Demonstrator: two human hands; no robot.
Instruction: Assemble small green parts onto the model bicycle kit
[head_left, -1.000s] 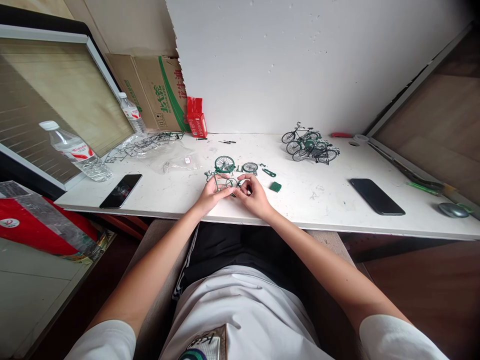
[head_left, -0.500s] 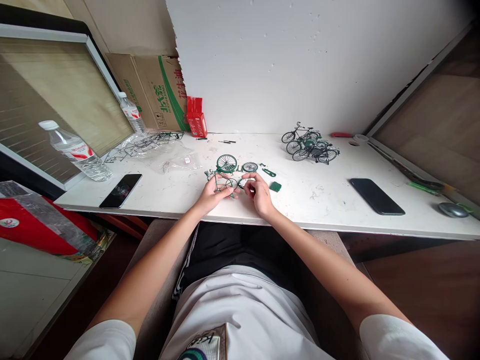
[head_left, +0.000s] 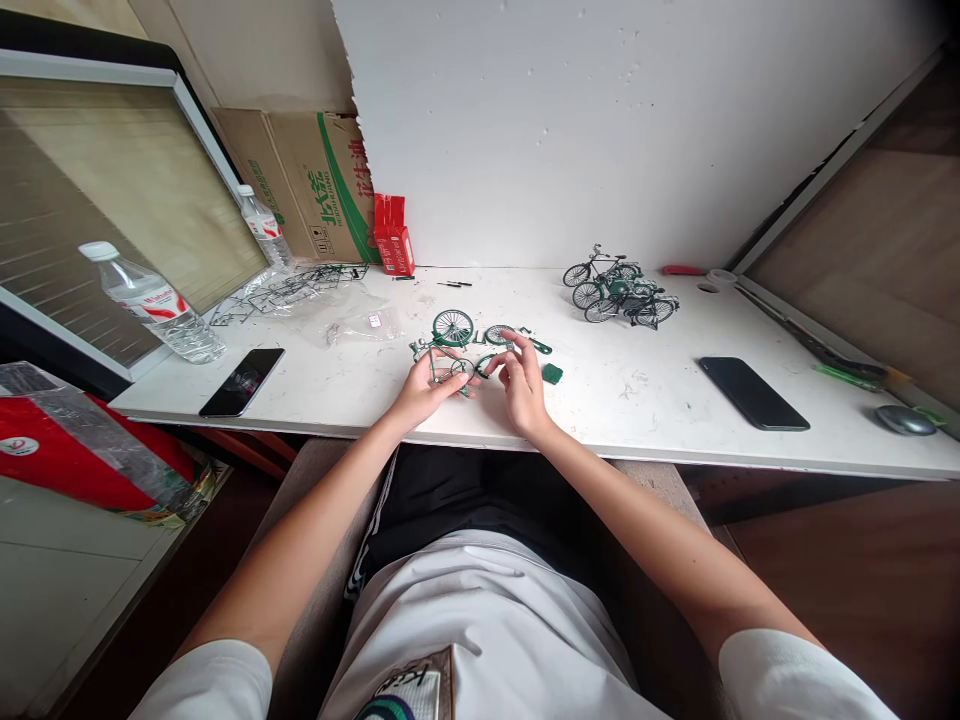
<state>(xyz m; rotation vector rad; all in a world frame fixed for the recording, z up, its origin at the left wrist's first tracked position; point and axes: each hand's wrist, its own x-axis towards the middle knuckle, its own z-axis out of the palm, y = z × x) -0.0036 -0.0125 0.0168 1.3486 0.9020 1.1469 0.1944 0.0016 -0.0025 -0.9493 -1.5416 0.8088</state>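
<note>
A half-built green model bicycle (head_left: pixel 448 345) lies on the white table (head_left: pixel 645 400) in front of me, one spoked wheel standing at its far end. My left hand (head_left: pixel 424 388) is closed on the bicycle's frame near its small front part. My right hand (head_left: pixel 520 384) is raised just right of it, fingers curled in a pinch around a tiny part I cannot make out. A loose wheel (head_left: pixel 498 334), a green strip (head_left: pixel 538 345) and a small green block (head_left: pixel 552 374) lie just beyond the right hand.
Finished model bicycles (head_left: pixel 621 290) stand at the back right. Black phones lie at left (head_left: pixel 242 381) and right (head_left: pixel 753 393). Two water bottles (head_left: pixel 150 302), plastic bags with part frames (head_left: pixel 300 290), a red box (head_left: pixel 394 246), a cardboard carton (head_left: pixel 315 180) and a mouse (head_left: pixel 904 419) surround the work area.
My right hand has lifted off the bicycle frame and shifted slightly right and farther away, fingers now pinched above the table. The left hand stays on the frame.
</note>
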